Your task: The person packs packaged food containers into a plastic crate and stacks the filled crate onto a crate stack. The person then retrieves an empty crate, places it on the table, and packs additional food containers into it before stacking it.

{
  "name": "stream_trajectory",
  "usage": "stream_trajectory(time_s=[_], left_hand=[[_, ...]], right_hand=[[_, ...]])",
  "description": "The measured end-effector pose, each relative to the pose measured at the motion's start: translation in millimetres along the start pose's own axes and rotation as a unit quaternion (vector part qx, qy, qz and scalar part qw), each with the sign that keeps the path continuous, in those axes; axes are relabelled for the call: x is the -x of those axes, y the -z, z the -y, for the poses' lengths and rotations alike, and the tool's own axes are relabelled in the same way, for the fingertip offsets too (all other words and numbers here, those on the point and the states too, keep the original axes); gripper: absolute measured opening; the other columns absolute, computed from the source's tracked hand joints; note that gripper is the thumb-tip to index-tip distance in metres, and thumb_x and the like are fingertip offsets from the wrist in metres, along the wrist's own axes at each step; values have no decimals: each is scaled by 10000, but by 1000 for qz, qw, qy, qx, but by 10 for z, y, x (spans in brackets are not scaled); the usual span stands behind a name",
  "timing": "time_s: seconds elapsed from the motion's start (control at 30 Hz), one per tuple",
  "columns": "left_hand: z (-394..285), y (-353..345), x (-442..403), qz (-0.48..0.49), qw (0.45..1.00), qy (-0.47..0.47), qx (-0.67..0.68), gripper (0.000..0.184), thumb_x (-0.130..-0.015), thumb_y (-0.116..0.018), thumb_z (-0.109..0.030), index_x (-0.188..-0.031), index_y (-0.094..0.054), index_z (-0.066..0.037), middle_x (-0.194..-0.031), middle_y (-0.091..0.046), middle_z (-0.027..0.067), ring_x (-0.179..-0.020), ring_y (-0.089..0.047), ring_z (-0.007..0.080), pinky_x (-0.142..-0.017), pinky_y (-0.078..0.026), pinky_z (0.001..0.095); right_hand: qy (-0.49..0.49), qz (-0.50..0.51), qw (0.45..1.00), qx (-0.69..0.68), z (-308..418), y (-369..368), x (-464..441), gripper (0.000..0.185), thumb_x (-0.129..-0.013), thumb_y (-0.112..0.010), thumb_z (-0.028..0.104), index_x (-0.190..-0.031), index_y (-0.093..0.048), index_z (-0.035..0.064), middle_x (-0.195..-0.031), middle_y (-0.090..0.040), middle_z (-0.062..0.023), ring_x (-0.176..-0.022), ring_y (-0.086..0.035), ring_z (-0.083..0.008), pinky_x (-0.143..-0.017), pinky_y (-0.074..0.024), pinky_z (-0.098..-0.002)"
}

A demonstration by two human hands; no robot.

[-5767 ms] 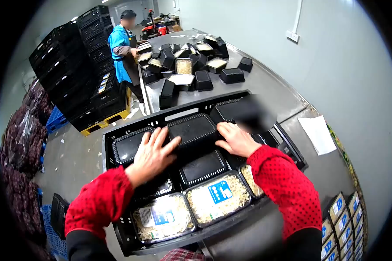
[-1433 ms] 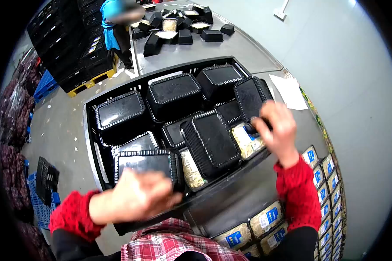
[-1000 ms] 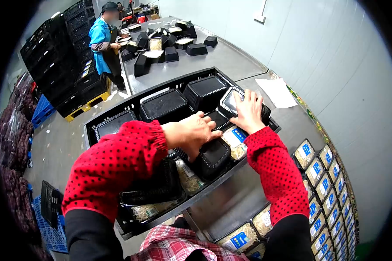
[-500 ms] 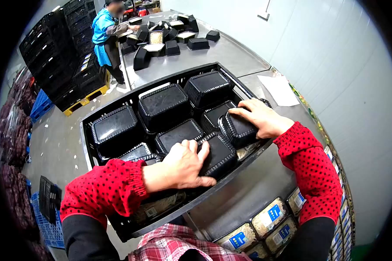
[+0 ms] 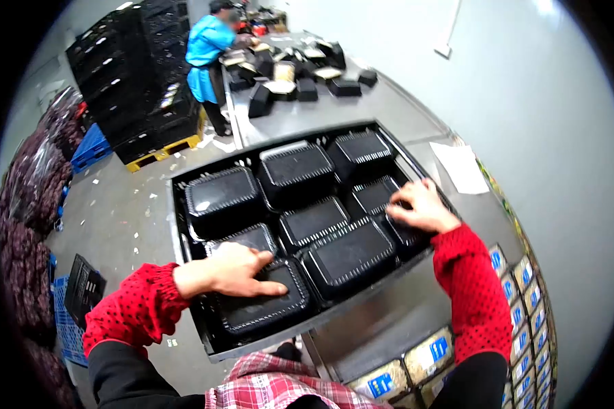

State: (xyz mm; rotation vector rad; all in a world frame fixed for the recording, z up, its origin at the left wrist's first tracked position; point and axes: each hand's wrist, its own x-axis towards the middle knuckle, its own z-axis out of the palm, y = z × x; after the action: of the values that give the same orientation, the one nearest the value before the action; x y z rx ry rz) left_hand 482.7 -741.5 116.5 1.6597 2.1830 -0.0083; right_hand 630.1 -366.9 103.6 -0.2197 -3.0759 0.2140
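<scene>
A black crate holds several black trays lying bottom up. My left hand rests with fingers apart on the front left tray. My right hand bends its fingers over the tray at the crate's front right; its fingertips lie at that tray's top. Between my hands a front middle tray sits bottom up, touched by neither hand. Behind it are a middle tray and, in the back row, a taller tray.
A co-worker in blue stands by the far metal table, near a heap of trays. White paper lies right of the crate. Labelled packs stand at lower right. Stacked black crates and purple sacks are left.
My left hand has moved from the front middle tray to the front left one. The front right tray now sits lower in the crate under my right hand. The view has shifted.
</scene>
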Motion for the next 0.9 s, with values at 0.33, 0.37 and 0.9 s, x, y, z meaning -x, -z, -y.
stream_trajectory(time_s=[0.33, 0.37, 0.9], left_hand=[[-169, -250, -334, -151, 988, 11, 25, 893, -850, -466, -725, -1331, -456, 27, -1201, -570, 287, -1071, -601, 388, -862, -514, 437], [-274, -256, -421, -90, 994, 7, 55, 929, -854, -472, -713, -1398, -342, 29, -1262, -522, 294, -1134, -555, 404, -927, -478, 437], [-1339, -606, 642, -307, 874, -307, 219, 434, -761, -735, -202, -1093, -590, 38, -906, -634, 181, -789, -631, 301, -730, -516, 377]], right_hand=[[-68, -146, 986, 44, -111, -627, -146, 475, -877, -560, 523, -775, -759, 103, -827, -687, -117, -893, -619, -283, -915, -394, -409], [-68, -136, 987, 44, -111, -622, -151, 480, -894, -541, 509, -785, -757, 94, -827, -685, -117, -901, -614, -285, -920, -386, -419], [-140, -217, 961, -104, -19, -288, 2417, 205, -897, -602, 251, -960, -684, 74, -954, -674, -130, -877, -641, -316, -763, -514, -401]])
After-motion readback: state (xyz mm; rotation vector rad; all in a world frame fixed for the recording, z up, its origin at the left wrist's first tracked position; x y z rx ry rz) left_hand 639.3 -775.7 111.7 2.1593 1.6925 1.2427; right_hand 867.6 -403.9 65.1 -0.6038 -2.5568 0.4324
